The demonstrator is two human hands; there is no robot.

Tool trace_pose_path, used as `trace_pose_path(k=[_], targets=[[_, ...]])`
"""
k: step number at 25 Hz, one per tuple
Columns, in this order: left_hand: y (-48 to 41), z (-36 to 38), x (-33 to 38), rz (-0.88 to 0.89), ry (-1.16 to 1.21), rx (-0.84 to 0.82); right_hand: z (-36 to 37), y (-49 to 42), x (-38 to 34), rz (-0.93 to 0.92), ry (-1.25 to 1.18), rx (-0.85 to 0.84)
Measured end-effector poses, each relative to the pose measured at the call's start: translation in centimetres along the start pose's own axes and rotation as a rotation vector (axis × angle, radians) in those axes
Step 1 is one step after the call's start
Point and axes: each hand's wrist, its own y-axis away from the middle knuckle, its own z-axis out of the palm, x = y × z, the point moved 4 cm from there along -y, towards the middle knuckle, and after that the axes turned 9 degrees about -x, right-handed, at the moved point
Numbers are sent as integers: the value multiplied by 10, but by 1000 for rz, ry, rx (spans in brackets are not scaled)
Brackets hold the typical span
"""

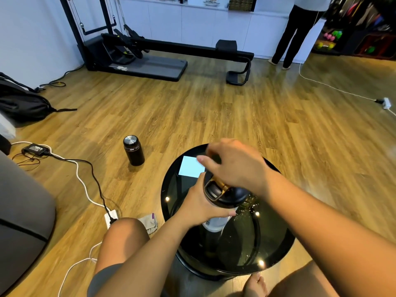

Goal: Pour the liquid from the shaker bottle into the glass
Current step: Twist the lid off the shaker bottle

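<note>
1. Shaker bottle [216, 221] stands upright near the middle of the round black surface [276, 249].
2. Left hand [199, 205] grip wraps its body.
3. Right hand [233, 166] grip pinches the black lid [233, 195].

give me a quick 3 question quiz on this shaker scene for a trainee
1. True or false: the left hand grips the shaker bottle around its body.
2. Where is the right hand? A) on the bottle's lid B) flat on the table C) on the floor flask
3. Fill in: the dark flask stands on the ____.

Key: 1 true; 2 A; 3 floor. No glass can be made out in this view.
</note>
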Motion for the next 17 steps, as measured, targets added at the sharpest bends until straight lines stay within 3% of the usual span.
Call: trace_pose_path(k=[2,3,8,11,13,15,17], targets=[[-1,-1,2,-7,-10,0,12,-1,23,218,154,-144],[0,-1,1,-14,-12,-5,20,-3,21,207,127,-187],[0,6,0,4,-56,-73,36,-5,-31,-260,-115,-205],[-3,5,-2,-9,-21,-36,18,-2,-23,-303,-387,-97],[-4,1,-3,-17,-16,13,7,-4,3,-120,-181,-33],[-3,-1,-2,-13,-22,25,10,-2,23,110,112,-124],[-3,0,-3,1,-38,4,23,1,14,45,137,-149]])
